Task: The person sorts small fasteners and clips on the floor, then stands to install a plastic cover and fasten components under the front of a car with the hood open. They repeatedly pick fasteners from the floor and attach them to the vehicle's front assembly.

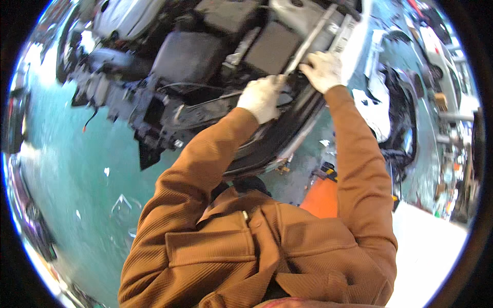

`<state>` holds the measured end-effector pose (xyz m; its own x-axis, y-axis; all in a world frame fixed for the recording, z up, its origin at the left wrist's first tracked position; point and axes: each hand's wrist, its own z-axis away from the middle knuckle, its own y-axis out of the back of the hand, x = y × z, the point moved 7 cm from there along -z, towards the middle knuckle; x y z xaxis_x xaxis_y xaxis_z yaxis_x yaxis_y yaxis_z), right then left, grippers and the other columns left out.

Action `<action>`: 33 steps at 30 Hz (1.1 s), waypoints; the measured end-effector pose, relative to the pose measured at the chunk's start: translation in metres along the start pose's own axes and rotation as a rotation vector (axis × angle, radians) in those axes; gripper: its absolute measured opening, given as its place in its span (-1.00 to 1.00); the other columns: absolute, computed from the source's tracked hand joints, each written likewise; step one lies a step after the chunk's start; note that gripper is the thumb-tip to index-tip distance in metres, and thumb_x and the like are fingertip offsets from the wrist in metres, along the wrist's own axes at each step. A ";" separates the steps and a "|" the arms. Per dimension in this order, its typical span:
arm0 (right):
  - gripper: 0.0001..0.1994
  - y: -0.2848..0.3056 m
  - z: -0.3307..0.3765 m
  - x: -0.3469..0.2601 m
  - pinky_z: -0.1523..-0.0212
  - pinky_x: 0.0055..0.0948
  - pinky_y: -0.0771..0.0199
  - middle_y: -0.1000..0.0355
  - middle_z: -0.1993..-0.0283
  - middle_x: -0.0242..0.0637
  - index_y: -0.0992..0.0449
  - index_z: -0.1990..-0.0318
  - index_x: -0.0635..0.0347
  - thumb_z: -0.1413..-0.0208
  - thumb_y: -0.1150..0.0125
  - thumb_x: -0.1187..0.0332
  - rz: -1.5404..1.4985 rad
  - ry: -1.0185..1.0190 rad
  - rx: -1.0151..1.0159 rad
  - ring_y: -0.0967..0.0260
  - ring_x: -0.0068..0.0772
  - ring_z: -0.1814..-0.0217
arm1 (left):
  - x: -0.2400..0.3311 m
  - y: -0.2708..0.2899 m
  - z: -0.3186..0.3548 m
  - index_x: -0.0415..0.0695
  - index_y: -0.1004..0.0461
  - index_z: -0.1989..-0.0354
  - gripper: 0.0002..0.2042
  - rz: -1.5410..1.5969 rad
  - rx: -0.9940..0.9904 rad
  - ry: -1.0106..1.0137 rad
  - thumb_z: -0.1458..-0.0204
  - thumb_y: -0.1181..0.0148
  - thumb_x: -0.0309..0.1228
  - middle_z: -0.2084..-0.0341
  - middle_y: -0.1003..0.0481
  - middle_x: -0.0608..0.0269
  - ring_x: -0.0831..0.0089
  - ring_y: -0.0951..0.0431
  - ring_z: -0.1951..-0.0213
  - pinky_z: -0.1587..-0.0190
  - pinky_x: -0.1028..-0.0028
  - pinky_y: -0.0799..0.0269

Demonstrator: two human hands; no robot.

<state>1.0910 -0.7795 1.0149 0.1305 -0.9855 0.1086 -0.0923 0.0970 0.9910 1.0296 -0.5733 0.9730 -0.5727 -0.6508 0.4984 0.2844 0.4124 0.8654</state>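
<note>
Brown jacket (310, 231) foremost, a pale bar (313, 39) ends between left fingers (274, 82) and right fingers (306, 66) — grasp unclear.

Vehicle (205, 59) — ahead; car part (403, 120) — right; floor (84, 169) left

A glossy green floor (82, 179) spreads across the left, catching bright glare (50, 64) at upper left, while a white surface (423, 249) fills the lower right.
</note>
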 end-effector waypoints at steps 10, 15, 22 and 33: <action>-0.74 0.001 -0.004 -0.006 -0.24 0.11 -0.47 -0.68 0.11 -0.22 -0.76 0.21 -0.02 -0.26 -0.47 0.02 -0.028 0.074 0.060 -0.57 0.06 -0.12 | -0.007 -0.001 0.001 -0.20 -0.36 -0.52 0.03 -0.003 -0.066 0.053 0.25 -0.72 -0.25 -0.15 -0.62 0.00 0.01 -0.69 -0.18 -0.24 0.11 -0.59; -0.73 0.002 -0.005 -0.008 -0.25 0.08 -0.48 -0.70 0.06 -0.22 -0.77 0.18 -0.01 -0.29 -0.46 0.01 -0.091 0.089 0.049 -0.57 0.05 -0.12 | -0.010 -0.005 0.002 -0.19 -0.37 -0.53 0.00 0.012 -0.047 0.051 0.20 -0.67 -0.25 -0.15 -0.61 0.02 0.02 -0.68 -0.16 -0.22 0.12 -0.57; -0.75 0.001 -0.007 -0.008 -0.26 0.09 -0.48 -0.69 0.05 -0.19 -0.76 0.17 0.02 -0.28 -0.45 0.06 -0.073 0.094 0.012 -0.56 0.07 -0.15 | -0.013 -0.013 0.003 -0.14 -0.48 -0.43 -0.16 -0.054 0.079 0.022 0.11 -0.63 -0.20 -0.10 -0.63 0.06 0.07 -0.64 -0.22 -0.40 0.01 -0.40; -0.77 -0.005 -0.010 -0.003 -0.26 0.06 -0.48 -0.70 0.04 -0.20 -0.79 0.11 -0.01 -0.22 -0.49 0.10 -0.053 0.061 -0.017 -0.57 0.08 -0.12 | -0.041 0.057 0.141 -0.15 -0.51 -0.33 -0.24 0.243 0.555 0.089 0.12 -0.65 -0.31 -0.29 -0.56 -0.05 -0.17 -0.47 -0.44 -0.50 -0.13 -0.38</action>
<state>1.1005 -0.7760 1.0107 0.1950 -0.9790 0.0599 -0.0673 0.0476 0.9966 0.9615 -0.4332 0.9948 -0.4687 -0.5372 0.7012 -0.0573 0.8107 0.5827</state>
